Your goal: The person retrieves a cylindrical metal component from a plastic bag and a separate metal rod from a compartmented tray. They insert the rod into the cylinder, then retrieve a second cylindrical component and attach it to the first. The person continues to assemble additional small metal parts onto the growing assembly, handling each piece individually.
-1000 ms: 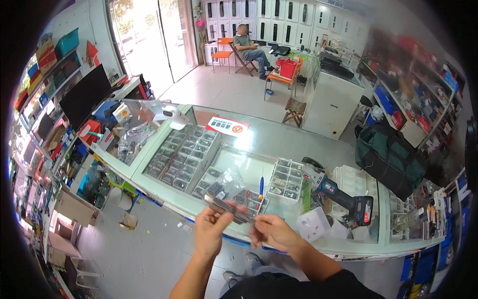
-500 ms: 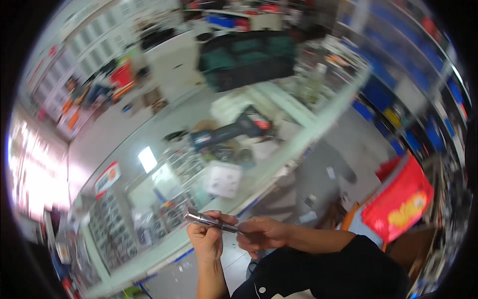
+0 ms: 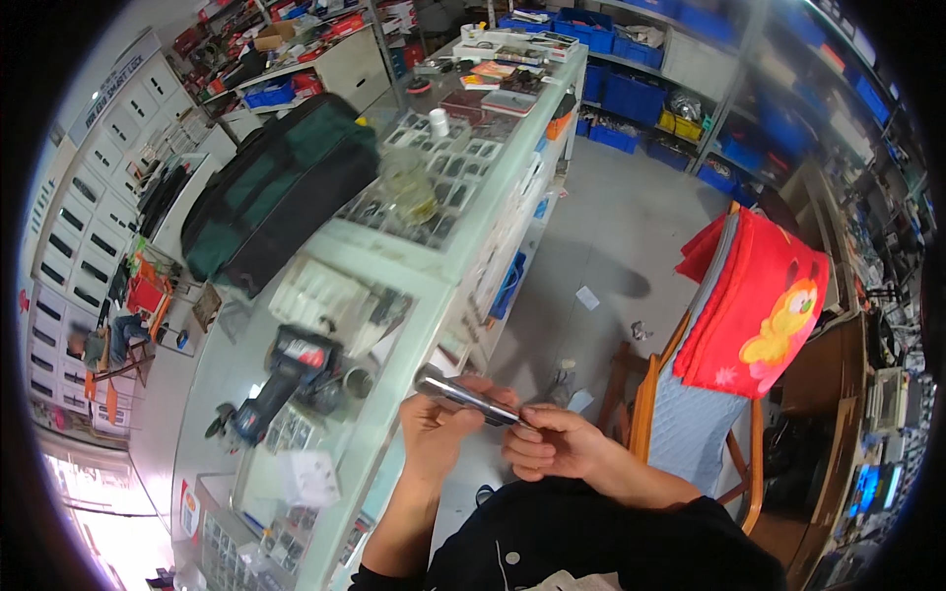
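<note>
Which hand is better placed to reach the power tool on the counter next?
Probably the left hand: it is nearer the power tool, on the counter side, while the right hand sits farther off, toward the chair. Both hold the metal piece, so the left must let go first.

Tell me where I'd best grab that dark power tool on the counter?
Probably around the slim middle of the power tool, from above: it lies lengthwise with nothing on top. The ends look worse, with a bulky battery at one and a disc-like part at the other.
</note>
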Tool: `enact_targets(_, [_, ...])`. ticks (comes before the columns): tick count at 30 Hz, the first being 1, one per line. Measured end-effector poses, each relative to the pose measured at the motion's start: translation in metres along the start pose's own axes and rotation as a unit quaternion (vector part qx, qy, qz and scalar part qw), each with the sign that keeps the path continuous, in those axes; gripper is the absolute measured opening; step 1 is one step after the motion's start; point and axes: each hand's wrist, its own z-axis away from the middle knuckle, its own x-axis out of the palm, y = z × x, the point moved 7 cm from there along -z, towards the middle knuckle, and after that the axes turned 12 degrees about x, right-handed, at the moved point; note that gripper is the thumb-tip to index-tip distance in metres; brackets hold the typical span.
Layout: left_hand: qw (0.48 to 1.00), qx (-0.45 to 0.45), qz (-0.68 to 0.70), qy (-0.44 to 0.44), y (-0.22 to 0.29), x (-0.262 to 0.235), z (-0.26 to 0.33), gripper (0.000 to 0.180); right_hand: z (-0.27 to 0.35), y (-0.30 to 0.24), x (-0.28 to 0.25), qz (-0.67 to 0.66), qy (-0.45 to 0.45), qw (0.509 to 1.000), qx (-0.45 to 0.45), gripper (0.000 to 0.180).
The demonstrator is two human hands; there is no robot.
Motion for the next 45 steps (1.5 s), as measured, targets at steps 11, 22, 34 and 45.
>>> enact_targets(11, [0.986,-0.159,0.045,0.011,-0.205,0.11,-0.212,0.027,0.128,-0.275,-0.076,0.461,0.419,0.749,-0.226,0.03])
enact_targets(22, [0.96,-0.249,0.112,-0.067,-0.361,0.147,-0.378,0.026,0.156,-0.468,-0.171,0.316,0.504,0.74,-0.312,0.016])
enact_targets(34, [0.934,-0.218,0.235,-0.158,-0.433,0.185,-0.69,0.024,0.088,-0.762,-0.186,-0.04,0.119,0.978,-0.169,0.035])
enact_targets(45, [0.884,-0.099,0.187,0.417,-0.521,0.042,-0.826,0.031,-0.015,-1.09,-0.253,0.507,0.289,0.812,0.024,0.024])
